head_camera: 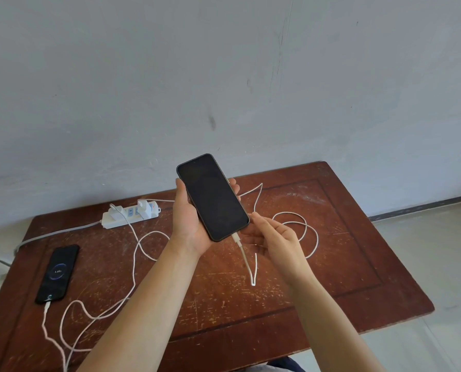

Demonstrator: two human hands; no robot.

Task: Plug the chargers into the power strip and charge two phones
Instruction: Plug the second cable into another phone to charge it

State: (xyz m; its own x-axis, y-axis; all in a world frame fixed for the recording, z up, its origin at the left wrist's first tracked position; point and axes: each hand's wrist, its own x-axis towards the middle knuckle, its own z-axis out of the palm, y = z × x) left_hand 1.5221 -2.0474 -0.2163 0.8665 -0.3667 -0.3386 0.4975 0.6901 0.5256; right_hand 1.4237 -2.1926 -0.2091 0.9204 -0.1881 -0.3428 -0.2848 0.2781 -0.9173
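I hold the second phone (212, 197) up in my left hand (190, 224), above the middle of the worktop (344, 237). My left fingers (234, 185) wrap around its back and sides, and my thumb presses on the near edge, so the phone sits snug and cannot slip. I think I lift it up like this so I can see the little hole at its bottom end.

The plug (237, 240) of the second cable (308, 232) is at that bottom end and looks pushed in, but the screen is dark, so I cannot tell if it is charging.

My right hand (273, 238) is just beside the plug. Its fingers are loose and half open, and they hold nothing that I can see. One fingertip touches the phone's corner, I think to keep it steady.

The cable hangs from the phone, loops over the worktop to the right, and runs back to a white charger (143, 206) in the power strip (130, 214) at the back left. A second charger (116, 212) sits in the strip too.

The first phone (57, 273) lies flat near the left edge with its own cable (133, 253) plugged in. Its screen glows with a ring, so I think that one is charging. It rests out of the way so my hands have room.
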